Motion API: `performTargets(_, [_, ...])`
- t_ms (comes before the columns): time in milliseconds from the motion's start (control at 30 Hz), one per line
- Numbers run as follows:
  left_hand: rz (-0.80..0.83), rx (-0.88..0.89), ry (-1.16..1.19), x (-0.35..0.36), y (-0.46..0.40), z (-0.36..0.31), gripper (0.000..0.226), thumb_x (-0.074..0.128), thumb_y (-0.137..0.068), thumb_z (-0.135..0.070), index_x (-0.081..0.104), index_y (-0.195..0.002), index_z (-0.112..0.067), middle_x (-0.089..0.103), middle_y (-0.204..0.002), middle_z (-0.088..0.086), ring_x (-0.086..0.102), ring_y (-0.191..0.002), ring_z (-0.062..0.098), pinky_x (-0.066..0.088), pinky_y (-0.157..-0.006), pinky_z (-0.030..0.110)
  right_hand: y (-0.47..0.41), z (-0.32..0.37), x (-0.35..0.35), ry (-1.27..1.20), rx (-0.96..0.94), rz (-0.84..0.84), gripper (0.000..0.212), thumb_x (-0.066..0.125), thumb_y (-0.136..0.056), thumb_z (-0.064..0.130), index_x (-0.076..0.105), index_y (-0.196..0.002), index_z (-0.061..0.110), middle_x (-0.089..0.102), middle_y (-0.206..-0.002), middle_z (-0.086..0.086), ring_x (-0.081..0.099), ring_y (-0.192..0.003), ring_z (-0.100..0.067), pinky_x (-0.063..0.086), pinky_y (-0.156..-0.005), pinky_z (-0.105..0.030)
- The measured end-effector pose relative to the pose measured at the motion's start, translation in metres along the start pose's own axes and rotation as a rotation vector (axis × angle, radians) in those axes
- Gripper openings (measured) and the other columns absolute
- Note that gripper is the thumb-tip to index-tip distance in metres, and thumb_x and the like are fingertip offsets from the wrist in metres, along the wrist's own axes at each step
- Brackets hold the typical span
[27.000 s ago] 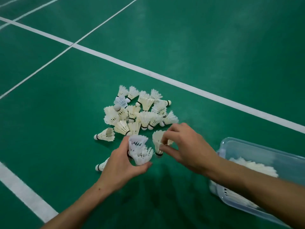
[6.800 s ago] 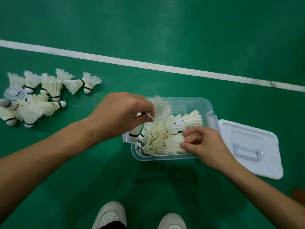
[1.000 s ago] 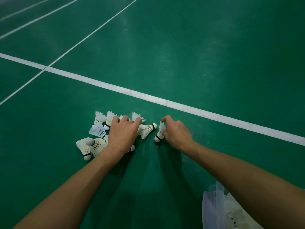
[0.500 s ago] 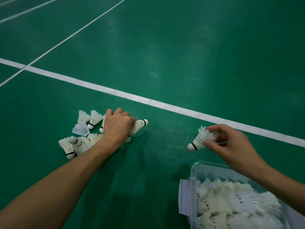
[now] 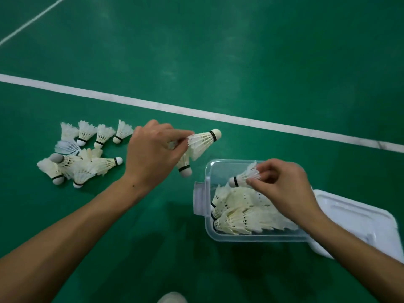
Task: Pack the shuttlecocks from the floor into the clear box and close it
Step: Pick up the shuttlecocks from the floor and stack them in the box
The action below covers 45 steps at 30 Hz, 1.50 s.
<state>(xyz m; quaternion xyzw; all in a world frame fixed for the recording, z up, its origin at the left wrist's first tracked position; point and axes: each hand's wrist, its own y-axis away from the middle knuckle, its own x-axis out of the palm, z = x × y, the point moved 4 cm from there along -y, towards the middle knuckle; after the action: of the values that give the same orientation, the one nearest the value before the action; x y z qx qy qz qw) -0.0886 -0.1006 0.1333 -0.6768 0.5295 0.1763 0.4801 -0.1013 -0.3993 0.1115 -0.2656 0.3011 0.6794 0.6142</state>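
Observation:
The clear box stands open on the green floor at the lower right, with several white shuttlecocks lying inside. My right hand pinches one shuttlecock by its feathers above the box. My left hand is raised left of the box and grips two shuttlecocks: one pointing right, another hanging cork down. A cluster of several shuttlecocks lies on the floor at the left.
The box's white lid lies flat on the floor against the box's right side. A white court line runs across beyond the hands. The tip of a white shoe shows at the bottom edge.
My left hand lifted two shuttlecocks off the pile and moved right toward the box. My right hand carried its shuttlecock over the open box.

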Motion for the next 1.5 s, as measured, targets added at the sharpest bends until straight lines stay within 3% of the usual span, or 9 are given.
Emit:
performTargets(333, [0.066,0.006,0.006,0.006,0.006,-0.008,0.021,0.068,-0.094,-0.038,0.082,-0.108,-0.034,0.068,-0.072,-0.011,0.046,-0.067,0.018,0.044,-0.059,0.043,-0.032,-0.014,0.084,0.072,0.039,0.172,0.012,0.084,-0.088,0.026,0.076,-0.096,0.023,0.076,-0.083,0.01,0.072,-0.074,-0.002,0.066,-0.069,-0.032])
performTargets(500, [0.092,-0.002,0.016,0.016,0.005,-0.01,0.021,0.068,-0.094,-0.039,0.083,-0.107,-0.033,0.069,-0.073,-0.011,0.046,-0.067,0.018,0.045,-0.061,0.043,-0.043,-0.018,0.1,0.091,0.043,0.208,0.009,0.084,-0.088,0.022,0.079,-0.096,0.02,0.076,-0.084,0.009,0.071,-0.077,-0.003,0.064,-0.08,-0.036])
performTargets(733, [0.13,-0.014,0.003,0.017,0.004,-0.013,0.024,0.063,-0.094,-0.042,0.083,-0.106,-0.035,0.069,-0.073,-0.013,0.051,-0.067,0.018,0.045,-0.06,0.038,-0.037,-0.014,0.084,0.001,0.047,0.281,0.034,0.089,-0.082,0.036,0.079,-0.11,0.019,0.079,-0.092,0.011,0.074,-0.085,0.002,0.065,-0.086,-0.032])
performTargets(833, [0.144,-0.023,-0.014,0.017,0.003,-0.018,0.025,0.063,-0.092,-0.043,0.083,-0.104,-0.036,0.069,-0.073,-0.013,0.052,-0.067,0.017,0.042,-0.059,0.035,-0.03,-0.009,0.059,-0.045,0.023,0.248,0.04,0.088,-0.082,0.033,0.077,-0.118,0.018,0.08,-0.098,0.011,0.074,-0.088,0.005,0.063,-0.088,-0.025])
performTargets(967, [0.169,-0.042,-0.029,0.022,-0.001,-0.032,0.027,0.061,-0.089,-0.044,0.084,-0.099,-0.036,0.074,-0.075,-0.011,0.059,-0.07,0.018,0.048,-0.059,0.035,-0.015,0.005,0.019,-0.075,-0.02,0.093,0.026,0.083,-0.088,0.03,0.078,-0.113,0.024,0.078,-0.093,0.018,0.072,-0.086,0.009,0.06,-0.085,-0.018])
performTargets(1067, [0.15,-0.081,-0.057,0.028,-0.005,-0.046,0.023,0.064,-0.089,-0.044,0.084,-0.095,-0.035,0.076,-0.076,-0.009,0.064,-0.073,0.021,0.051,-0.061,0.034,0.002,0.024,0.006,-0.144,-0.057,0.055,0.025,0.082,-0.087,0.039,0.077,-0.109,0.029,0.077,-0.092,0.021,0.071,-0.088,0.007,0.057,-0.079,-0.015])
performTargets(1233, [0.136,-0.114,-0.076,0.037,-0.005,-0.068,0.017,0.07,-0.093,-0.043,0.084,-0.096,-0.034,0.078,-0.08,-0.008,0.066,-0.074,0.017,0.052,-0.062,0.031,0.01,0.04,0.018,-0.18,-0.055,0.041,0.041,0.08,-0.079,0.058,0.072,-0.109,0.031,0.076,-0.095,0.019,0.071,-0.09,0.006,0.059,-0.075,-0.017])
performTargets(1367, [0.094,-0.079,-0.066,0.039,-0.003,-0.078,0.014,0.075,-0.091,-0.041,0.085,-0.092,-0.031,0.076,-0.076,-0.009,0.063,-0.069,0.014,0.04,-0.058,0.027,0.007,0.035,0.017,-0.154,-0.056,-0.079,0.031,0.083,-0.083,0.049,0.07,-0.103,0.028,0.073,-0.089,0.018,0.07,-0.086,0.006,0.058,-0.072,-0.015])
performTargets(1500, [0.112,-0.025,-0.029,0.041,0.002,-0.087,0.012,0.077,-0.091,-0.039,0.085,-0.091,-0.031,0.074,-0.074,-0.012,0.062,-0.068,0.013,0.042,-0.057,0.027,0.005,0.028,0.012,-0.058,-0.122,-0.209,0.024,0.078,-0.089,0.037,0.075,-0.106,0.021,0.075,-0.087,0.016,0.072,-0.079,0.003,0.061,-0.071,-0.021])
